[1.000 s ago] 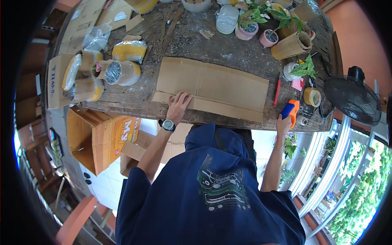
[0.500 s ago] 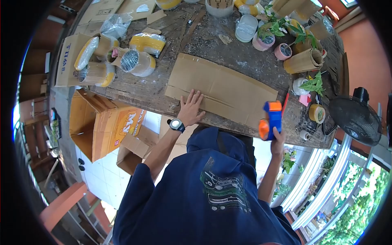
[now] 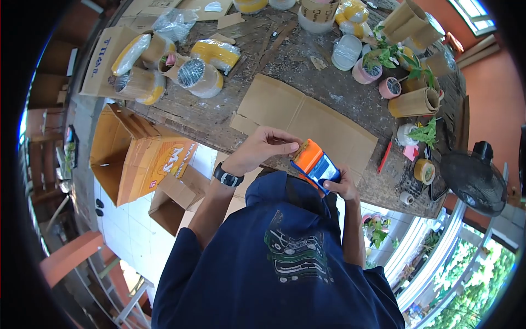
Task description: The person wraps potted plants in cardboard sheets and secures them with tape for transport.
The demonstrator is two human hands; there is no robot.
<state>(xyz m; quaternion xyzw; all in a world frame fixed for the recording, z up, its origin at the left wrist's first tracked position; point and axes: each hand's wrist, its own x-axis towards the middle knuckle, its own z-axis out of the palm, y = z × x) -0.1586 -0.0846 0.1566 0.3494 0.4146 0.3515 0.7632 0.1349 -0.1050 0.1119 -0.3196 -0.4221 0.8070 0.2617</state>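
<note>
A blue-and-orange tape dispenser (image 3: pixel 313 160) is gripped in my right hand (image 3: pixel 344 185), held tilted over the table's front edge close to my body. My left hand (image 3: pixel 264 149) is at the dispenser's orange end, thumb and fingertips drawn together there. What they pinch is too small to make out. Beyond both hands, a flat piece of creased cardboard (image 3: pixel 323 123) lies on the worn wooden table (image 3: pixel 219 118), its near edge partly hidden behind my hands and the dispenser.
A red pen-like stick (image 3: pixel 384 157), a tape roll (image 3: pixel 424 171) and a black fan (image 3: pixel 474 178) are at the right. Wrapped cardboard tubes (image 3: pixel 200 78) stand at the left, potted plants (image 3: pixel 368 70) at the back right. An orange carton (image 3: pixel 156 164) sits below the table's left side.
My left hand has lifted off the cardboard and come to the dispenser. My right hand has brought the dispenser left, in front of my body, and turned it. The view has shifted slightly.
</note>
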